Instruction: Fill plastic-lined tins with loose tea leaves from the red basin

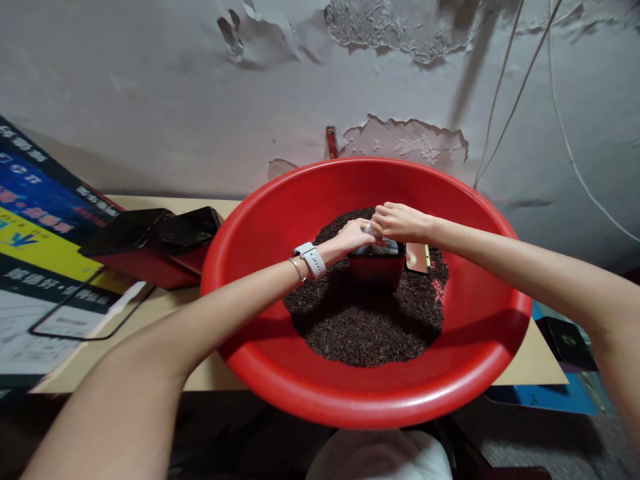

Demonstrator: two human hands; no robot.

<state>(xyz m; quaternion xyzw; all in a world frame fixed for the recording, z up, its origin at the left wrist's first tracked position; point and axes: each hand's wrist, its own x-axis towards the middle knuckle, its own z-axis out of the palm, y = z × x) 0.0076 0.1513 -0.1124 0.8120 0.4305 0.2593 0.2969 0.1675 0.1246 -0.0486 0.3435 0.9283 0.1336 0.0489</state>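
Here, in the head view, a big red plastic basin (465,333) sat on a pale wooden table (530,363) against a peeling grey wall (150,100). A heap of dark loose tea leaves (367,330) lay in the bottom of the basin. A small dark red box (376,272) stood upright in the heap, toward its far side, with a crinkled clear plastic bag (376,248) rising out of its open top.

The left hand (353,235), with a white smartwatch (311,259) and a thin bracelet on its wrist, pinched the mouth of the bag from the left. The right hand (400,221) gripped the same bag mouth from the right, its fingers curled down over it. The two hands met above the box, touching or nearly so.

A light flat scoop-like piece (416,257) lay on the leaves just right of the box; what it was could not be told.

Left of the basin, red box parts with black insides (150,247) lay on the table, beside a printed blue, yellow and white carton (35,233). Thin cables (510,87) hung down the wall at the right.
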